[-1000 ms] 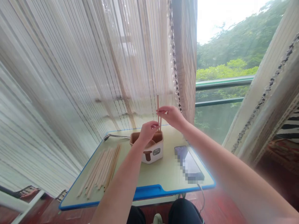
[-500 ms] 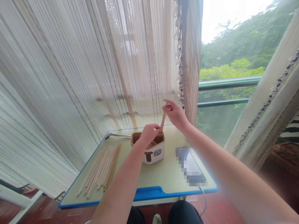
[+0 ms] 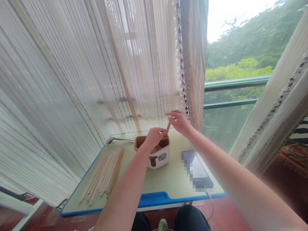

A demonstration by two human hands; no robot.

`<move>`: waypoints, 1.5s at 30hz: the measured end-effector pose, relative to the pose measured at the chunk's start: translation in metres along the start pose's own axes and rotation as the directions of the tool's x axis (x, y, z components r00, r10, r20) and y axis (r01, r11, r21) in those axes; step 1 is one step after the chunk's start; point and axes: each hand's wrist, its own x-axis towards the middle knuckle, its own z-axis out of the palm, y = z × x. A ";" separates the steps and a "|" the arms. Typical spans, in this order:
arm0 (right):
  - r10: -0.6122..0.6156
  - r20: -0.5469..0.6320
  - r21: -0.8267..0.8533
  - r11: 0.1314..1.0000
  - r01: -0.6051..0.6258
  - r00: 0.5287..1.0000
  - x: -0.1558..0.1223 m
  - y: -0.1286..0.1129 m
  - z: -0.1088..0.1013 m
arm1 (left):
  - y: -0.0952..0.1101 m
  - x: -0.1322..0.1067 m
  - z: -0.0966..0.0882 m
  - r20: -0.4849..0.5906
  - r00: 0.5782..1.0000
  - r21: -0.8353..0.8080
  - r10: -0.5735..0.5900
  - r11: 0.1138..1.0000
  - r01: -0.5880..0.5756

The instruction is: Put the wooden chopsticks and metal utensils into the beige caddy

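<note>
**One chopstick held over the holder, both hands at its far rim**

Nearest to us we see the person's dark-clad knees (image 3: 187,219) under the table (image 3: 154,198), whose blue lip runs along the near edge. Both bare forearms reach out over the pale green top.

On the left of the top lies a row of loose chopsticks (image 3: 106,175), side by side and slanted away from us, well apart from either hand. On the right lies a phone (image 3: 196,170), flat on the top, with a cable (image 3: 210,205) dropping off the near edge.

Between them, further back, stands the holder (image 3: 157,157), white outside and brown inside. It stands upright just below the hands.

The left hand (image 3: 152,136) is curled over the holder's far rim, its fingertips at the lower part of the chopstick (image 3: 168,126). We cannot tell whether it grips the stick or only touches it. The right hand (image 3: 181,122) is just beyond and to the right, a little higher. Its thumb and fingers are pinched on the upper end of that stick. The chopstick leans between the two hands, its lower end down in the holder's far right corner.

Behind the holder, to the left, a metal utensil (image 3: 121,140) lies on the table. Past the table hangs a string curtain (image 3: 96,64). To the right a railing (image 3: 231,82) crosses the window, with trees (image 3: 240,48) beyond.
</note>
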 end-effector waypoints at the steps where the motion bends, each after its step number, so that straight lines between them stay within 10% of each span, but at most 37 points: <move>1: 0.012 -0.011 0.016 1.000 -0.012 1.000 -0.002 0.003 0.001 | 0.000 0.000 0.000 0.008 1.000 -0.003 0.003 1.000 -0.003; 16: 0.362 0.104 0.511 0.780 -0.362 0.926 -0.039 0.016 0.021 | -0.002 0.000 0.005 0.006 0.998 -0.085 -0.060 0.995 0.060; 29: 0.150 0.328 0.408 0.868 -0.282 0.933 0.000 0.015 0.020 | -0.002 -0.012 -0.010 0.008 0.997 0.065 -0.082 0.995 0.082; 45: 0.236 0.375 0.328 0.871 -0.366 0.897 -0.019 0.015 0.015 | 0.005 -0.011 -0.001 0.066 0.991 0.061 -0.117 0.992 0.113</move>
